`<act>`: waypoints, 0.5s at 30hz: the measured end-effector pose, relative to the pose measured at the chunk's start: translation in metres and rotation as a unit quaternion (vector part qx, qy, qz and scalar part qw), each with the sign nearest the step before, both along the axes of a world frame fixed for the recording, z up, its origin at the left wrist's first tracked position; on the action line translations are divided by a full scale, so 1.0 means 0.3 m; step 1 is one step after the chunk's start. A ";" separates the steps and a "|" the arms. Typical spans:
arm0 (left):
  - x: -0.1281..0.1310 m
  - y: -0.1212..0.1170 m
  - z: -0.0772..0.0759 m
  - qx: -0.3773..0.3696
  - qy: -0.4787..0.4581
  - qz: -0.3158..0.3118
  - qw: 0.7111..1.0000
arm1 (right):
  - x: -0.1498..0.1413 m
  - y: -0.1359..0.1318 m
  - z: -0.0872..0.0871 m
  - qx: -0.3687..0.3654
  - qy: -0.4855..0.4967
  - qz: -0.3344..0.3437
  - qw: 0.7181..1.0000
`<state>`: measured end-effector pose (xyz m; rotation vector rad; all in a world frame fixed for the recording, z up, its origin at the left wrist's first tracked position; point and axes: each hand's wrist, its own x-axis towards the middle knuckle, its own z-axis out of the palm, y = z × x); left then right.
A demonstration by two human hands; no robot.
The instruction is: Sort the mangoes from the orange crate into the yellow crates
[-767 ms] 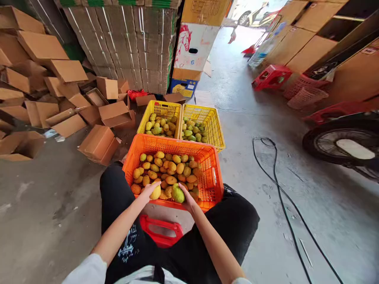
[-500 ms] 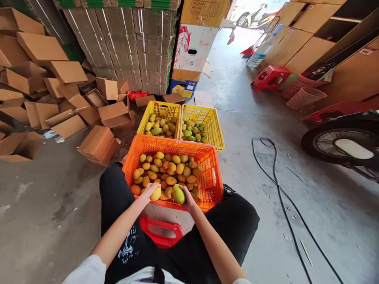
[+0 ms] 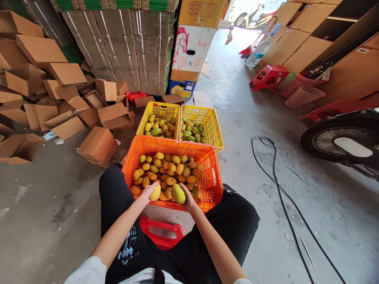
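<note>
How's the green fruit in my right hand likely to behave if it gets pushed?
The green fruit would probably roll, perhaps with a wobble, since it's rounded but slightly longer than wide. It's likely firm rather than floppy: its plump shape shows no sagging in your right hand.

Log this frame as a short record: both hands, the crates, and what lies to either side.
Left hand: holds a yellow fruit
Right hand: holds a green fruit
Hand position: both over the near part of the orange crate
Orange crate contents: many yellow to orange fruits
Beyond it: two yellow crates side by side, fruit in each
Floor, left: heaped cardboard boxes
Floor, right: black cable, with a wheel farther right
</note>
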<state>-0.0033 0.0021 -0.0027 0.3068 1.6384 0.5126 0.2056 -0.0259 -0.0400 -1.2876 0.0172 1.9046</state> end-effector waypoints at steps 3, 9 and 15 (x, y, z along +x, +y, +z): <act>0.001 -0.007 -0.001 0.023 -0.003 -0.030 0.999 | -0.005 -0.004 -0.003 0.024 0.010 0.022 0.999; 0.004 -0.008 0.003 0.033 -0.006 -0.031 0.999 | 0.003 -0.011 -0.013 0.031 0.001 0.029 0.999; 0.010 -0.004 0.013 0.024 -0.023 -0.011 0.999 | 0.011 0.001 0.011 -0.005 -0.010 -0.003 1.000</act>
